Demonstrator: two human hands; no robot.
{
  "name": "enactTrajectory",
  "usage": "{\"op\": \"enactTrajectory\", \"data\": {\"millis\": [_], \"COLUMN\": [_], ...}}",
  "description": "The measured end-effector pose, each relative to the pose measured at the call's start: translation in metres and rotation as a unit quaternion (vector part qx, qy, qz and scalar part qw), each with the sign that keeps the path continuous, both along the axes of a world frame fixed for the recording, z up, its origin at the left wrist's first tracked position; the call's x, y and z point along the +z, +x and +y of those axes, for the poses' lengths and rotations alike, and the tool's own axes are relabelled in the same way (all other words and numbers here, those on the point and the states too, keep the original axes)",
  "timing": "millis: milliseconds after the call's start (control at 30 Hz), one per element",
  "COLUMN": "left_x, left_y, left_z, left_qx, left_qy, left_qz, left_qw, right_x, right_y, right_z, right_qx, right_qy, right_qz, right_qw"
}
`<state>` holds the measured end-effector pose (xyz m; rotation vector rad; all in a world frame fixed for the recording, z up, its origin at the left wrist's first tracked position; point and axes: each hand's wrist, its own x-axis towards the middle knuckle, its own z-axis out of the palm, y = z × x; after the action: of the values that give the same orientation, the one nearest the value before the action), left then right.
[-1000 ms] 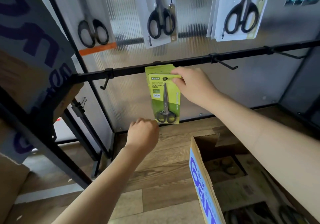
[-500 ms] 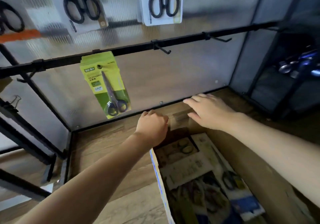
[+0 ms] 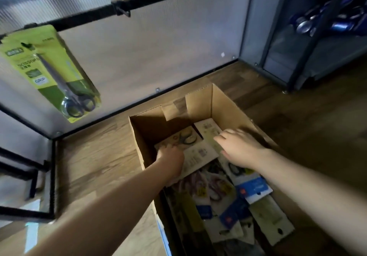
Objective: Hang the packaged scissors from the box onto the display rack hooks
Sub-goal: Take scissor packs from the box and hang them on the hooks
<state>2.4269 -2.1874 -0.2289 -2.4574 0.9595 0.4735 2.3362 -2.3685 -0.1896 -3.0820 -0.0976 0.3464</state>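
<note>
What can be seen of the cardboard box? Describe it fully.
The cardboard box is plain brown corrugated board, open at the top, with flaps upright at its far end. It stands on the wooden floor below the rack rail and holds a loose pile of carded scissors. Both hands reach inside: the left hand and right hand rest on packages.

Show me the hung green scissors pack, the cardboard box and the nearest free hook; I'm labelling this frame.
green scissors pack [image 3: 49, 75]: head view, card middle.
cardboard box [image 3: 200, 105]: head view, far wall.
free hook [image 3: 123, 11]: head view, on rail.

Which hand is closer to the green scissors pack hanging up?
Left. The left hand is in the cardboard box, below and right of the green scissors pack; the right hand is farther right.
</note>
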Motion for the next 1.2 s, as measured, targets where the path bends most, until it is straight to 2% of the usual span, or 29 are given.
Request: {"op": "enactTrajectory", "data": {"millis": [133, 233, 400, 600, 733, 900, 1100, 1200], "left_x": [-0.018, -0.028, -0.036, -0.033, -0.028, -0.007, 0.015, 0.022], "left_y": [-0.003, 0.000, 0.000, -0.003, -0.002, -0.001, -0.001, 0.002], "left_z": [0.003, 0.004, 0.003, 0.006, 0.006, -0.003, -0.004, -0.002], "left_qx": [-0.031, 0.001, 0.073, 0.056, 0.054, 0.087, 0.084, 0.086], "left_qy": [0.133, 0.189, 0.185, 0.146, 0.085, -0.042, -0.184, -0.246], "left_qz": [0.049, 0.082, 0.081, 0.070, 0.033, -0.014, -0.112, -0.131], "left_qw": [0.989, 0.979, 0.977, 0.985, 0.994, 0.995, 0.973, 0.957], "right_x": [-0.013, -0.023, -0.030, -0.034, -0.035, -0.039, -0.049, -0.052], "right_y": [-0.008, -0.013, -0.016, -0.020, -0.025, -0.029, -0.030, -0.024], "right_z": [-0.009, -0.010, -0.010, -0.017, -0.023, -0.022, -0.015, -0.008], "right_qx": [0.006, 0.018, 0.019, 0.013, 0.002, 0.018, 0.099, 0.160], "right_qy": [-0.015, -0.020, -0.007, 0.001, -0.020, -0.051, -0.125, -0.168], "right_qz": [0.036, 0.054, 0.058, 0.077, 0.105, 0.132, 0.150, 0.151], "right_qw": [0.999, 0.998, 0.998, 0.997, 0.994, 0.990, 0.976, 0.961]}}
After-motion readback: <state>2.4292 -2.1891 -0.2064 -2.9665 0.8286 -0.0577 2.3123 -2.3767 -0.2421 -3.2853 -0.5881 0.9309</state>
